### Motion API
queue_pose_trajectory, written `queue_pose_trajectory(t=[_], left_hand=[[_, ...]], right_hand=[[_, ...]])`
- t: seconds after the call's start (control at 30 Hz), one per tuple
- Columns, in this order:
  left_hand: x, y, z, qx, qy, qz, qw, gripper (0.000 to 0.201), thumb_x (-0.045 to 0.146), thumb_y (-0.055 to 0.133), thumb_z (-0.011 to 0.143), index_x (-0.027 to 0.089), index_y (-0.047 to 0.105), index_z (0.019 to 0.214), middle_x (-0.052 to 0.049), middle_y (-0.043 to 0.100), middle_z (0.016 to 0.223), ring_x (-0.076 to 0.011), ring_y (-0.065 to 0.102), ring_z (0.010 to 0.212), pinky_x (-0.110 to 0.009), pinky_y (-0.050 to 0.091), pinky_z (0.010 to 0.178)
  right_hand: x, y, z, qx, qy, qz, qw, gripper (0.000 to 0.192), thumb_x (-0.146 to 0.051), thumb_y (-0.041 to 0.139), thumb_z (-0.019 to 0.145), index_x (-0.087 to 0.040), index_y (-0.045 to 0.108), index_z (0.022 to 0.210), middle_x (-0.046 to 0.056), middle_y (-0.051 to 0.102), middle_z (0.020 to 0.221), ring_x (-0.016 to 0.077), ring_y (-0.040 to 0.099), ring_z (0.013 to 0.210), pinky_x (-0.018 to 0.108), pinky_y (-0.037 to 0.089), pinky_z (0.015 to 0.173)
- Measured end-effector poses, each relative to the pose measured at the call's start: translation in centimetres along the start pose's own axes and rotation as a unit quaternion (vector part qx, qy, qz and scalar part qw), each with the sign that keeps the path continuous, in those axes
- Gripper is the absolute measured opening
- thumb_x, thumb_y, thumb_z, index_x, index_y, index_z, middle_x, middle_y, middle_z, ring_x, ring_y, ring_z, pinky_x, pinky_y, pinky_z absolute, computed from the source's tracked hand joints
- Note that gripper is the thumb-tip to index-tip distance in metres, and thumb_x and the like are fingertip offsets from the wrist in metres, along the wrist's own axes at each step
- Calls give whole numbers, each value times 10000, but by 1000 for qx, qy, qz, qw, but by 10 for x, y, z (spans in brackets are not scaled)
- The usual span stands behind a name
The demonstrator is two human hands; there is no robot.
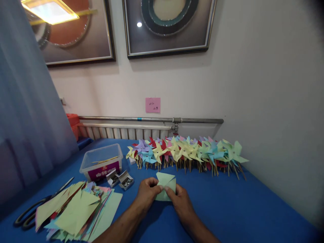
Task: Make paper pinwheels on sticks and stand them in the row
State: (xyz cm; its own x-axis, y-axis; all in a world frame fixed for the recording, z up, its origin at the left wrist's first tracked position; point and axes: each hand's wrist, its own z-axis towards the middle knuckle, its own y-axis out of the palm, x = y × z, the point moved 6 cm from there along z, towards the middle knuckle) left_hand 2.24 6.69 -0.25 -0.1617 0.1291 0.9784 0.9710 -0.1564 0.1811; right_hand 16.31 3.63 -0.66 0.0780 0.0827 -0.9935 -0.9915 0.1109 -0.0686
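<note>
A pale green paper square (166, 182) with slits cut in from its corners is held up over the blue table. My left hand (149, 192) pinches its left side, thumb across the front. On the right side, my right hand (181, 199) grips it the same way, with its thumb pressed near the middle of the sheet. Behind the paper stand rows of finished paper pinwheels (184, 150) on thin sticks, in yellow, blue, red, purple and green. Two small open boxes of metal pins (126, 181) lie left of my left hand.
Stacked coloured paper sheets (78, 209) cover the front left, beside black-handled scissors (32, 212). A clear plastic tub (101, 160) with a few sticks stands behind them. The blue table (227, 209) meets a wall at the right; a radiator (121, 131) runs along the back.
</note>
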Motion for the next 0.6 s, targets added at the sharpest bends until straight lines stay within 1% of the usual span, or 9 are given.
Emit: queue_pose_trajectory(t=[0.1, 0.23, 0.43, 0.6], left_hand=[[-2, -1, 1, 13, 2, 3, 1000, 357, 393, 838, 480, 165, 587, 591, 26, 562, 501, -97, 448, 462, -238, 316, 499], [-5, -2, 1, 28, 4, 8, 1000, 352, 408, 818, 490, 166, 584, 593, 21, 568, 494, -94, 444, 447, -237, 325, 483], [-6, 0, 0, 32, -1, -5, 999, 326, 378, 801, 486, 174, 561, 570, 21, 569, 477, -92, 446, 429, -231, 326, 468], [-7, 0, 1, 24, 0, -17, 1000, 335, 366, 819, 481, 174, 561, 574, 24, 572, 483, -91, 452, 425, -230, 332, 465]], right_hand=[[1, 1, -1, 2, 5, 0, 1000, 527, -640, 682, 744, -157, 762, 938, 80, 772, 793, 297, 700, 792, 347, 532, 672], [4, 3, -1, -8, 2, 13, 1000, 497, -619, 683, 764, -165, 763, 949, 88, 779, 807, 305, 706, 801, 367, 546, 689], [8, 3, 1, -2, 8, 17, 1000, 475, -596, 699, 751, -167, 759, 948, 89, 784, 823, 314, 714, 817, 379, 555, 710], [8, 4, 0, -8, 5, 24, 1000, 467, -586, 698, 763, -170, 754, 969, 86, 785, 841, 314, 715, 826, 385, 552, 723]])
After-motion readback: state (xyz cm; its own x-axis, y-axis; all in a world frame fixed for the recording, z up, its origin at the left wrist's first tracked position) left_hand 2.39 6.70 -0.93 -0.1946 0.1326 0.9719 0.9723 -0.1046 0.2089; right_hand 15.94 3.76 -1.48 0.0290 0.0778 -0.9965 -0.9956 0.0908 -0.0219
